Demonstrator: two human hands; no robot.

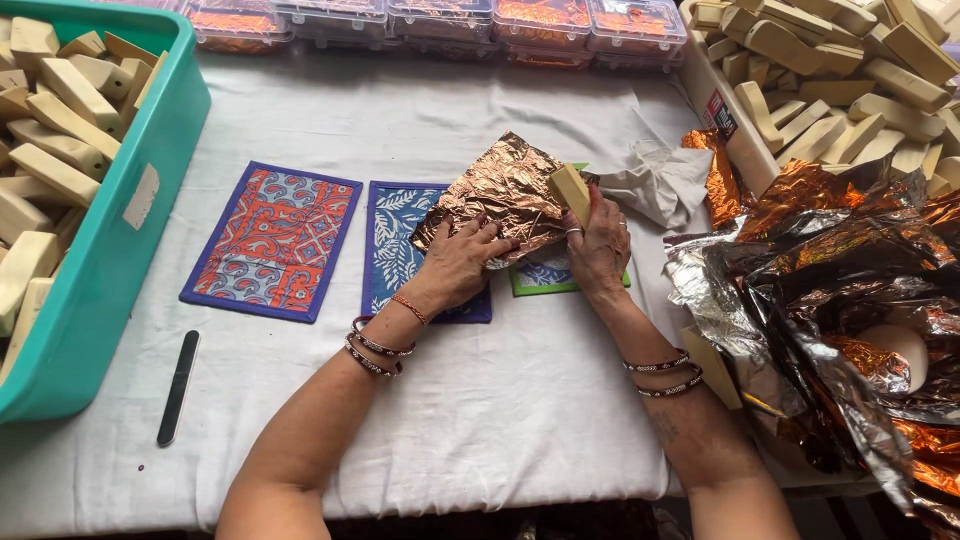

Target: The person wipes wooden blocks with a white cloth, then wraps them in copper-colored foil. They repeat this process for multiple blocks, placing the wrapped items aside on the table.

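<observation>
Green card (pixel 545 280) mostly hidden under copper foil sheet (pixel 500 195), teal bin (pixel 130 200) cut off at left edge

Bare cloth (pixel 480 400) near, teal bin (pixel 150 200) left, foil heap (pixel 850 330) right

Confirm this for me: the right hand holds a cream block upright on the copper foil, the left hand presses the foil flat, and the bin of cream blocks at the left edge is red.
Not quite: the bin at the left edge is teal, not red, as the head view shows. The rest stands: the right hand holds the cream block upright on the copper foil, and the left hand presses the foil flat.
</observation>
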